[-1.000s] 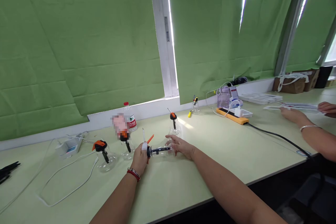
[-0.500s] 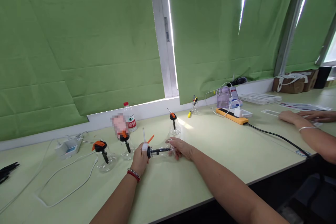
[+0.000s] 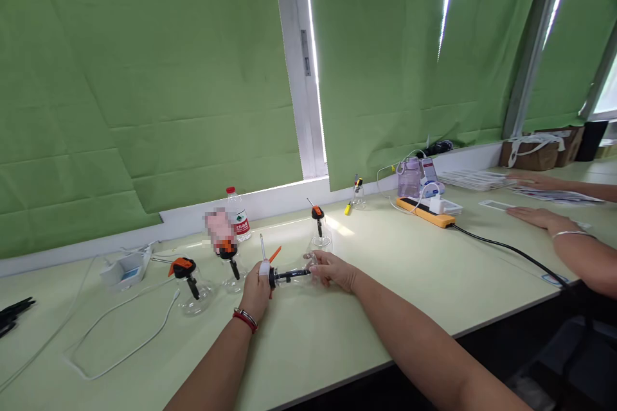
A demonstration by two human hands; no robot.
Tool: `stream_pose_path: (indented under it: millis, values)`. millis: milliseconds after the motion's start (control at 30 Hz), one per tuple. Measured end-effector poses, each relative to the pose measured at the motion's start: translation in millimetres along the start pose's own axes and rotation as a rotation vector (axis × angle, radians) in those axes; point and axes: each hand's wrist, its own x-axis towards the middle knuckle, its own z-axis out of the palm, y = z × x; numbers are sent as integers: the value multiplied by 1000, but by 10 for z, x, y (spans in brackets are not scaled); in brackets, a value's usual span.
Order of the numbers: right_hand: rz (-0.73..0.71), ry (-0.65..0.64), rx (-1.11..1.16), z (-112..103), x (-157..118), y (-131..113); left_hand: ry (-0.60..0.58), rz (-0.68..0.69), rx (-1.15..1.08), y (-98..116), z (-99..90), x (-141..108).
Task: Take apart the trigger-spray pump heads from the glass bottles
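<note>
Lying on its side above the table, a clear glass dispenser bottle has a black inner tube, a white-and-black cap, an orange lever and a thin metal spout. My left hand is closed around the cap end. The fingers of my right hand are curled around the glass base. To the left stand two similar bottles with black-and-orange tops, one nearer and one behind my left hand. A third such bottle stands upright beyond my right hand.
Behind are a red-capped water bottle and a small bottle with a yellow-and-black top. An orange power strip trails a black cable to the right. White cable loops at left. Another person's hands rest among papers at far right.
My hands and the held bottle have barely moved. At the far right, one of the other person's hands has reached farther back toward the stack of papers.
</note>
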Motion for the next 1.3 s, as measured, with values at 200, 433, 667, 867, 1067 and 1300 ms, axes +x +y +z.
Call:
stream_pose_path:
  millis: [200,433,667,867,1067,1300]
  values:
    - [105,-18,-28,13,11,-12,14,-31,-4,2,26,10]
    - [135,-3,-19,18,13,-9,2,-36,-19,58,30,-1]
    - [170,-29,-17,7,13,-32,-7,-24,-39,5,35,9]
    - [123,-27,-22,-13,4,15,-31,67,45,66,-35,-14]
    - [-10,-4,-133,5,7,18,26,36,-43,137,-59,-1]
    - [-50,-52,-281,64,9,28,9,204,-66,150,26,-30]
